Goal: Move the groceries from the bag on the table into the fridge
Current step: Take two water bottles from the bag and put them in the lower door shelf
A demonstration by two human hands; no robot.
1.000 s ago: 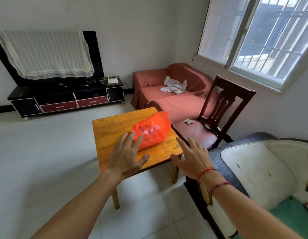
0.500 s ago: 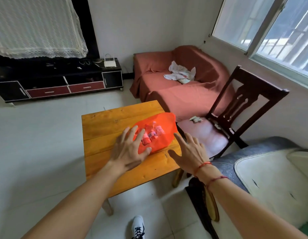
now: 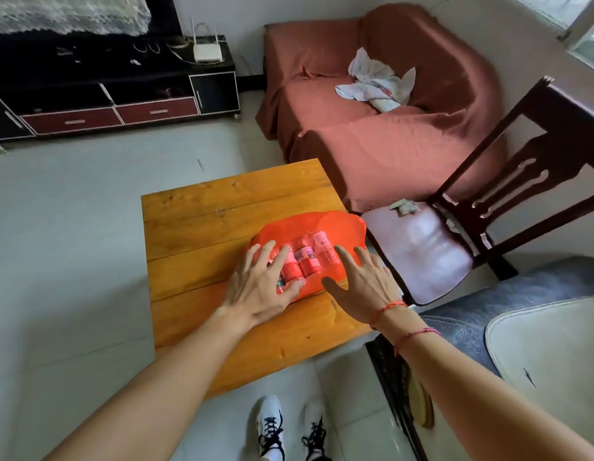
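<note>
Orange bag (image 3: 309, 224) lies on wooden table (image 3: 222, 201), toward right edge, just beside chair (image 3: 488, 227). Small bottles (image 3: 307, 261) show through plastic, lying side by side inside bag. Left hand (image 3: 260, 291): fingers spread, nearly straight, laid on bag over bottles; thumb against bag's near edge; nothing grasped. Right hand (image 3: 367, 281): fingers spread and straight over bag's right part; contact cannot be confirmed. Sofa (image 3: 372, 134) beyond table.
</note>
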